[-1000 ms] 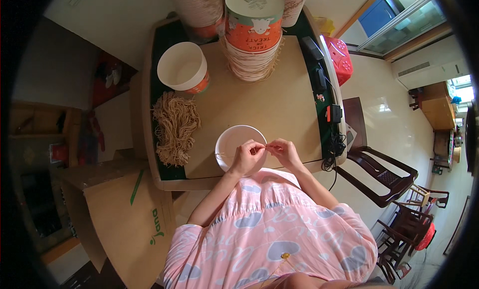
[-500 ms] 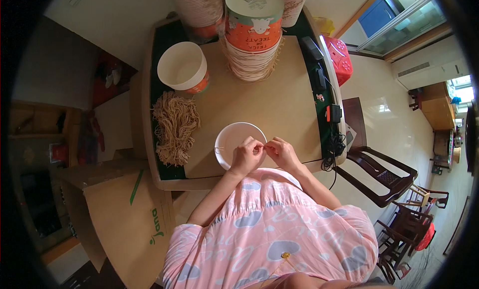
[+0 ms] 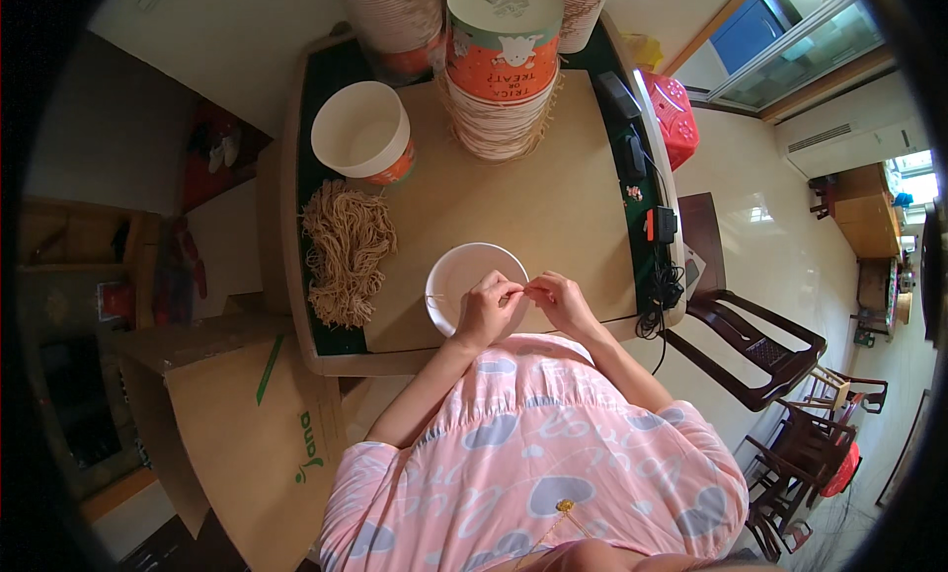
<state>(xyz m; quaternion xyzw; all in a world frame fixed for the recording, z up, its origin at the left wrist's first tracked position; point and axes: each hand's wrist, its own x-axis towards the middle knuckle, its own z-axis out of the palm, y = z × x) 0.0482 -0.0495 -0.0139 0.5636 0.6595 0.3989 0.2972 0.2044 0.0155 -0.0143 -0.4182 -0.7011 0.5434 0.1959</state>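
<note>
At the centre of the frame both hands meet over the near rim of a white paper cup (image 3: 464, 276) that rests on the tan table (image 3: 553, 207), its open mouth facing the camera. The left hand (image 3: 487, 310) has its grip closed at the fingertips on what looks like a thin pale string (image 3: 520, 294), and the right hand (image 3: 561, 302) pinches the other end; the strand is too fine to see clearly. The likeliest slip, I judge, is the string escaping one pinch, since so little of it is held. A sideways tug could also tip or slide the light cup towards the table's lower edge. The bundle of tan cords (image 3: 341, 251) at left lies loose, and a passing forearm could drag it. The tall stack of cups (image 3: 502, 69) at the top stands well apart.
</note>
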